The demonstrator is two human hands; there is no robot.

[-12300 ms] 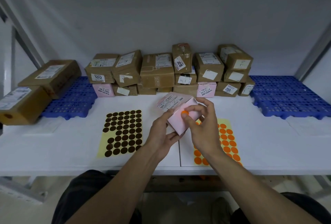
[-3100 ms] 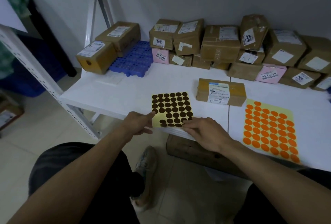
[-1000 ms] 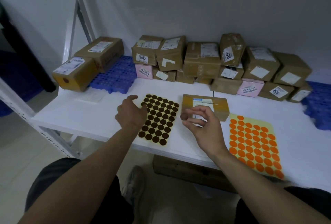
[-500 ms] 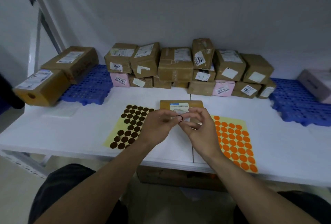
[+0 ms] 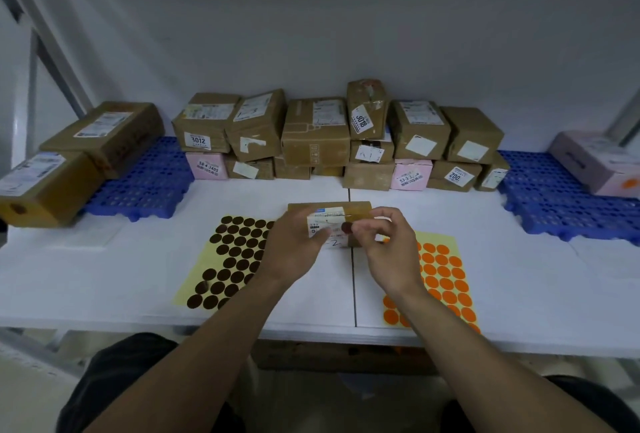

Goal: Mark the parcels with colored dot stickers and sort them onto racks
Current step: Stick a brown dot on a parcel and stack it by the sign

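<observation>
A flat brown parcel (image 5: 358, 209) with a white label lies mid-table. My left hand (image 5: 294, 252) grips its left end, thumb on the label. My right hand (image 5: 389, 252) pinches a brown dot sticker (image 5: 346, 227) at the fingertips, just over the label. The sheet of brown dots (image 5: 228, 259) lies to the left of my hands and the sheet of orange dots (image 5: 446, 276) to the right, partly hidden by my right arm.
A pile of brown and pink parcels (image 5: 315, 134) lines the wall. The blue rack on the left (image 5: 145, 183) carries two brown parcels (image 5: 104, 134). The blue rack on the right (image 5: 561, 204) carries a pink parcel (image 5: 595, 162) with an orange dot.
I peeled a brown dot off its sheet with my right hand and carried it to the parcel. My left hand left the sticker and took the parcel's left end.
</observation>
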